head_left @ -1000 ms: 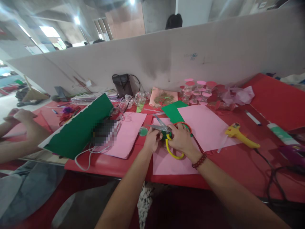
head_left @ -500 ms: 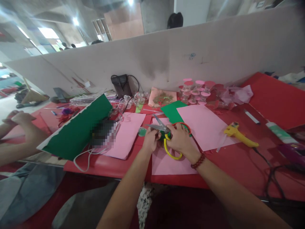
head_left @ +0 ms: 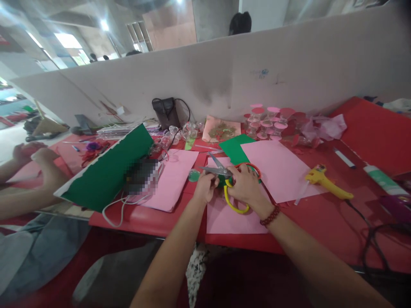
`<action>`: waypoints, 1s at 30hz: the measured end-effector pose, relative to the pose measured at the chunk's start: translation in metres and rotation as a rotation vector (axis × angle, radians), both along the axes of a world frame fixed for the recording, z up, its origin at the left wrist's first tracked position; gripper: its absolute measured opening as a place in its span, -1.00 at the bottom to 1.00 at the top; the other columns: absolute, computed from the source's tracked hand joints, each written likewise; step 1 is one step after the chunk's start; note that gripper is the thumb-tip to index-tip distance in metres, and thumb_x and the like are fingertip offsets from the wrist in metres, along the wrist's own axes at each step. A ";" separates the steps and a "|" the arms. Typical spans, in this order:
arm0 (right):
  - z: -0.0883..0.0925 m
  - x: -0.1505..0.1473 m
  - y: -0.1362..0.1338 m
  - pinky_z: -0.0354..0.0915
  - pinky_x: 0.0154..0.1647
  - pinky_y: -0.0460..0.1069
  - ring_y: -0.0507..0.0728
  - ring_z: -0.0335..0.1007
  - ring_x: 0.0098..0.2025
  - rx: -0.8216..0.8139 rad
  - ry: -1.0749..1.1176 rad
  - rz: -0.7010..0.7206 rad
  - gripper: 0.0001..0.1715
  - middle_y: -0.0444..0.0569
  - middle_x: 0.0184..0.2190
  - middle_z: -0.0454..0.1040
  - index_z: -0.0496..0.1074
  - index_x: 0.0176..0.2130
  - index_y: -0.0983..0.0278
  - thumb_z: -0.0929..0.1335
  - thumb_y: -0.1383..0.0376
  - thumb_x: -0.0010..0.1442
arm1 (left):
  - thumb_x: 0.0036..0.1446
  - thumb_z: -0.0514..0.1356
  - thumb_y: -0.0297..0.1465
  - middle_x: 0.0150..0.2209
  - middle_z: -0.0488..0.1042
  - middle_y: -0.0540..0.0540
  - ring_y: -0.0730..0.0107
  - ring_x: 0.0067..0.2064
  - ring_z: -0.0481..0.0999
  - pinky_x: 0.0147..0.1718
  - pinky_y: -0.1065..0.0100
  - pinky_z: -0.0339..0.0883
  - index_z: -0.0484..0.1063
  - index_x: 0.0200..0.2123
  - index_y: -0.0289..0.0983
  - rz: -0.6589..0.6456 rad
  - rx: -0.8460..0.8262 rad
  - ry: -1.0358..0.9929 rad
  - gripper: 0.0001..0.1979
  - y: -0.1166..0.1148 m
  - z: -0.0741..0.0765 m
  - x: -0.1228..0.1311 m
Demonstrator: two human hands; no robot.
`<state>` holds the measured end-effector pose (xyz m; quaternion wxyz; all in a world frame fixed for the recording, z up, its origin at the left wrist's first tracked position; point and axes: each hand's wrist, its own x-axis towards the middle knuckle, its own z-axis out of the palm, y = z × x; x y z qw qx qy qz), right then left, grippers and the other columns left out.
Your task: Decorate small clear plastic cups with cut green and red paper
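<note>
While the right hand [head_left: 246,188] kept its grip closed through the loops of the scissors [head_left: 220,170], blades parted, long axis pointing left along the bench [head_left: 144,220] | left hand [head_left: 205,189], the nearer, pinched a green scrap [head_left: 221,181] at the blades | over a pink sheet [head_left: 226,219], front edge

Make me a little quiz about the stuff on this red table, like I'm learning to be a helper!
1. True or false: the right hand holds the scissors.
2. The glue gun lying on the table is: A) yellow B) blue C) black.
3. Fill in: the blades of the scissors are ____ (open or shut).
Key: 1 true; 2 A; 3 open.
</note>
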<state>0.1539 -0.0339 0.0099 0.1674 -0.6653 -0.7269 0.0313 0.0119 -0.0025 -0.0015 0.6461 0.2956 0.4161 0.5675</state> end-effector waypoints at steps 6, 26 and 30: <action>0.002 0.000 0.000 0.15 -0.05 0.11 0.31 0.27 -0.04 -0.022 0.007 0.017 -0.33 0.10 -0.07 0.31 0.36 0.12 0.09 0.40 0.22 -0.02 | -0.28 0.15 -0.54 -0.62 0.22 0.16 0.66 -0.68 0.11 -0.67 0.47 -0.30 0.19 -0.39 -0.22 -0.020 -0.008 0.018 -0.71 -0.001 0.000 0.000; 0.001 -0.002 0.003 0.14 -0.04 0.15 0.34 0.26 -0.03 0.016 -0.055 0.020 -0.35 0.13 -0.07 0.30 0.34 0.12 0.11 0.37 0.21 0.00 | -0.28 0.16 -0.55 -0.60 0.23 0.14 0.66 -0.66 0.10 -0.64 0.50 -0.18 0.22 -0.43 -0.24 -0.053 0.001 0.021 -0.75 0.000 -0.001 -0.001; 0.003 -0.003 0.001 0.14 -0.03 0.15 0.35 0.25 -0.01 0.023 -0.062 0.021 -0.32 0.14 -0.06 0.29 0.33 0.13 0.12 0.38 0.22 -0.01 | -0.33 0.12 -0.58 -0.61 0.22 0.11 0.65 -0.64 0.06 -0.64 0.50 -0.19 0.21 -0.50 -0.25 -0.058 -0.019 -0.001 -0.77 0.003 0.000 -0.004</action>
